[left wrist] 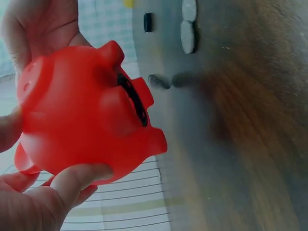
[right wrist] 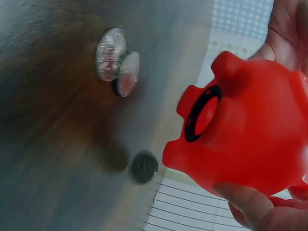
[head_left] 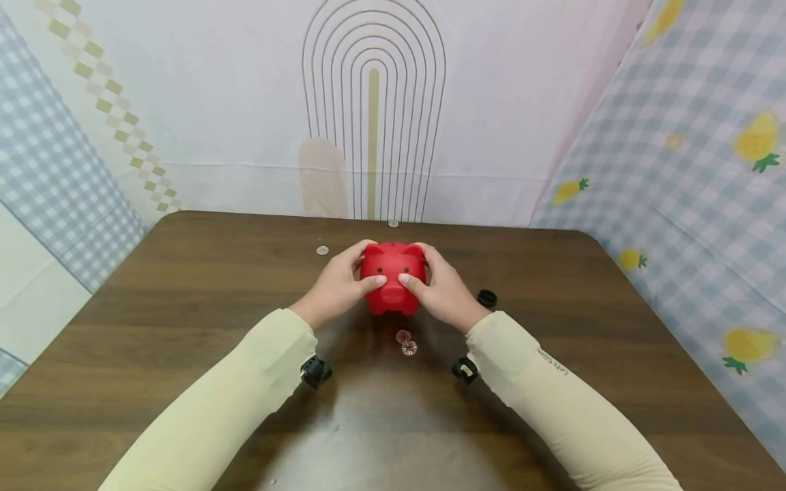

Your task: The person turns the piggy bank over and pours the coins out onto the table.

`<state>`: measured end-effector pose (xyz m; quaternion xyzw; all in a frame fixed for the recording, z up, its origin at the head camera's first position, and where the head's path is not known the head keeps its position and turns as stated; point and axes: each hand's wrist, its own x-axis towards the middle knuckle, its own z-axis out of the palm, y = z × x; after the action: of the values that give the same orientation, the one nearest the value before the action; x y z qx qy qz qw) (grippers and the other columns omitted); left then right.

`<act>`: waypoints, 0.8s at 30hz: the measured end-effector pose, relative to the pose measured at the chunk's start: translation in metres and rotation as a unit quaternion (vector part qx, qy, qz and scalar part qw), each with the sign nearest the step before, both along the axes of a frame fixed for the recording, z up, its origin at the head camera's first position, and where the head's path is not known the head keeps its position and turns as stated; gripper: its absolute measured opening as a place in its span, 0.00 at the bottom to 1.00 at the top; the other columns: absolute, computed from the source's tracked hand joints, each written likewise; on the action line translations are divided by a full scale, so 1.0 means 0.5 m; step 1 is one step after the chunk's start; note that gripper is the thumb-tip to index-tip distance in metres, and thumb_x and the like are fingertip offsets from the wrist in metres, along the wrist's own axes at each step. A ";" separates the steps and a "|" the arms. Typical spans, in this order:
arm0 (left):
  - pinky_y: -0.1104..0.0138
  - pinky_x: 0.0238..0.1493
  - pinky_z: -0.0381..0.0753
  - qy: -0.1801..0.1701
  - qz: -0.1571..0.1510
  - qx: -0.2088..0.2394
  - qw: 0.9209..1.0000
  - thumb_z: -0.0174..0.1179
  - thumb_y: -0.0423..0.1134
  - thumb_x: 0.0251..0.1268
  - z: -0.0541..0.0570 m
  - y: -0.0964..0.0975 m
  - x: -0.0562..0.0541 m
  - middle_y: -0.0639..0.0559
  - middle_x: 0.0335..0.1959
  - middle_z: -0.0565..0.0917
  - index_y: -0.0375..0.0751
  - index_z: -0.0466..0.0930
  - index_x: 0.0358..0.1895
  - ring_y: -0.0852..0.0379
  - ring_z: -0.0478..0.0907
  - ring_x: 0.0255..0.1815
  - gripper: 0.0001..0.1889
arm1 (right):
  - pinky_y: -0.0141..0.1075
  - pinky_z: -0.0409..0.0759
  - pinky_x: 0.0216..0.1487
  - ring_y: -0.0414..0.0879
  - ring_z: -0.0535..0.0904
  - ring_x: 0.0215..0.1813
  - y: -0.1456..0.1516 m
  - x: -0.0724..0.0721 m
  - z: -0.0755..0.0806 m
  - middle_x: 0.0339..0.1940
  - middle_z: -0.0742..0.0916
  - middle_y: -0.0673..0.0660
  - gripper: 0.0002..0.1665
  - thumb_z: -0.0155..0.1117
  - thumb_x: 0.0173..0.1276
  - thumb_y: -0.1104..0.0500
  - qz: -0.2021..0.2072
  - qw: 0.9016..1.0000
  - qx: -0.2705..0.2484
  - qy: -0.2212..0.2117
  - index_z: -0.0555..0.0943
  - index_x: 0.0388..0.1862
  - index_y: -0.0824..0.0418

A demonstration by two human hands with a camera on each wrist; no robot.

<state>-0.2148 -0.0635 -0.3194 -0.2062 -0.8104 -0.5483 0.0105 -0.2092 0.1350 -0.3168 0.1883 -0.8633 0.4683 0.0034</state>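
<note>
A red piggy bank (head_left: 393,273) is held over the table between both hands, its snout facing me. My left hand (head_left: 338,283) grips one side, thumb on the face beside the snout. The other side is gripped by my right hand (head_left: 445,286), its thumb placed likewise. In the right wrist view the bank's belly hole has a black ring (right wrist: 191,126) around it and no cap. Below the hole a blurred coin (right wrist: 143,167) shows, with a dark patch beside it. Two more coins (head_left: 406,343) lie together on the table in front of the bank.
A round black cap (head_left: 487,298) lies right of my right hand. One coin (head_left: 322,250) lies behind the left hand, and another (head_left: 394,224) is at the back edge of the brown wooden table (head_left: 202,293). Patterned cloths (head_left: 245,102) hang behind and at the sides.
</note>
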 end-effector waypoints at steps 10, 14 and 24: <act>0.53 0.56 0.78 0.203 -0.006 0.002 0.979 0.66 0.26 0.56 0.028 -0.004 0.040 0.40 0.69 0.64 0.31 0.65 0.66 0.45 0.65 0.67 0.33 | 0.50 0.79 0.56 0.57 0.67 0.66 0.004 0.022 0.006 0.71 0.66 0.64 0.39 0.65 0.62 0.66 0.052 0.965 -0.042 0.254 0.59 0.69 0.69; 0.53 0.59 0.76 0.101 0.010 -0.016 0.995 0.65 0.28 0.59 0.010 -0.009 0.024 0.40 0.64 0.70 0.34 0.65 0.66 0.45 0.69 0.64 0.31 | 0.47 0.81 0.53 0.54 0.73 0.59 -0.003 0.016 0.001 0.64 0.73 0.61 0.39 0.64 0.66 0.61 0.027 0.993 -0.007 0.117 0.58 0.72 0.63; 0.54 0.59 0.76 -0.006 0.012 0.001 1.000 0.63 0.28 0.62 -0.009 -0.008 0.010 0.37 0.60 0.75 0.34 0.66 0.65 0.42 0.73 0.62 0.28 | 0.47 0.80 0.54 0.53 0.75 0.56 -0.008 0.001 0.001 0.60 0.77 0.60 0.34 0.62 0.68 0.57 0.005 0.999 0.035 0.027 0.62 0.69 0.62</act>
<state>-0.2100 -0.0673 -0.3239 -0.1929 -0.8125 -0.5500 0.0124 -0.2086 0.1308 -0.3163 0.2050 -0.8776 0.4329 0.0178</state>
